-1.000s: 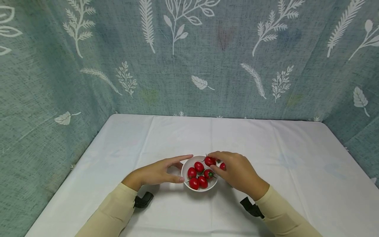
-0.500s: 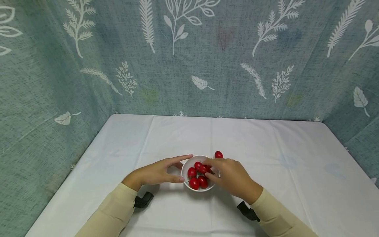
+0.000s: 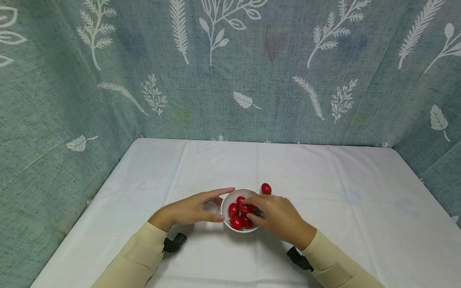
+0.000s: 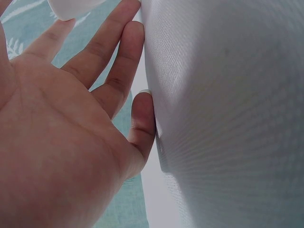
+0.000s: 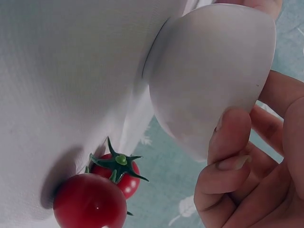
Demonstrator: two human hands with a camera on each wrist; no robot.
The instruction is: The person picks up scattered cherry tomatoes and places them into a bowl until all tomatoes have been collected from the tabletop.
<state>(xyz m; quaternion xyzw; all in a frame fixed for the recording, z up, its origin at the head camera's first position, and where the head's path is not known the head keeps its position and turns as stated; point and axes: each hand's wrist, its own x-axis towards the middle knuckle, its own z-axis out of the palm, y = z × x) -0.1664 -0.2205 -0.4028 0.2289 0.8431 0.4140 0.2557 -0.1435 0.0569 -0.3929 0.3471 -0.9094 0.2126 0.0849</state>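
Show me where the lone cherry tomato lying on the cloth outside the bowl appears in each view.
Head: the lone tomato lies just beyond the white bowl, at its far right rim.
Left wrist: not in it; only the left hand and the cloth show.
Right wrist: bottom left, on the cloth, with its reflection behind it.
Shared landmark: the white bowl.

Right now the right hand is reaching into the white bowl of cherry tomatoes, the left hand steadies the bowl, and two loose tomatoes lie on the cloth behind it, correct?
Not quite. Only one loose tomato lies on the cloth behind the white bowl, as the head view shows. The rest stands: the right hand reaches into the bowl, and the left hand steadies it.
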